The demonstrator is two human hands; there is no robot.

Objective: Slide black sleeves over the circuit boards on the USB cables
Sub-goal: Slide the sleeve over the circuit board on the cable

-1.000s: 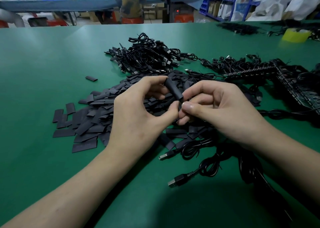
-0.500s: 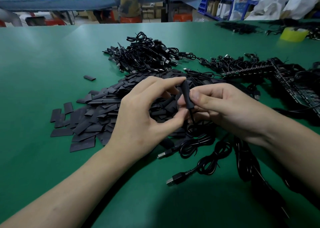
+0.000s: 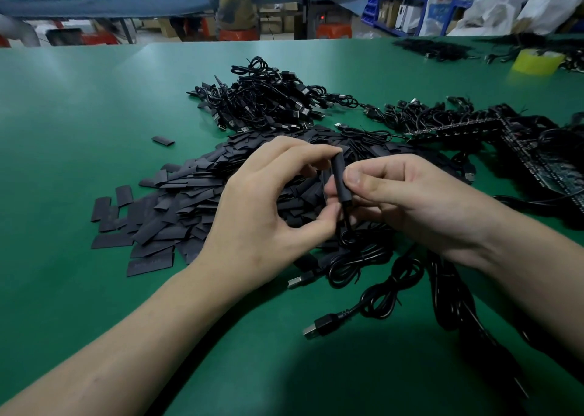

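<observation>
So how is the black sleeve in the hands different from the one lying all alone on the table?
The held sleeve stands almost upright, pinched by the left hand and right hand; the lone sleeve lies on the green table. The held sleeve looks rounded, with a cable coming out below; the lone sleeve looks flat. Both are black.

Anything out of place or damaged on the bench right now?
One stray sleeve lies alone on the green table, apart from the sleeve pile. Otherwise nothing stands out: left hand and right hand pinch the held sleeve, roughly upright; no damage shows.
</observation>
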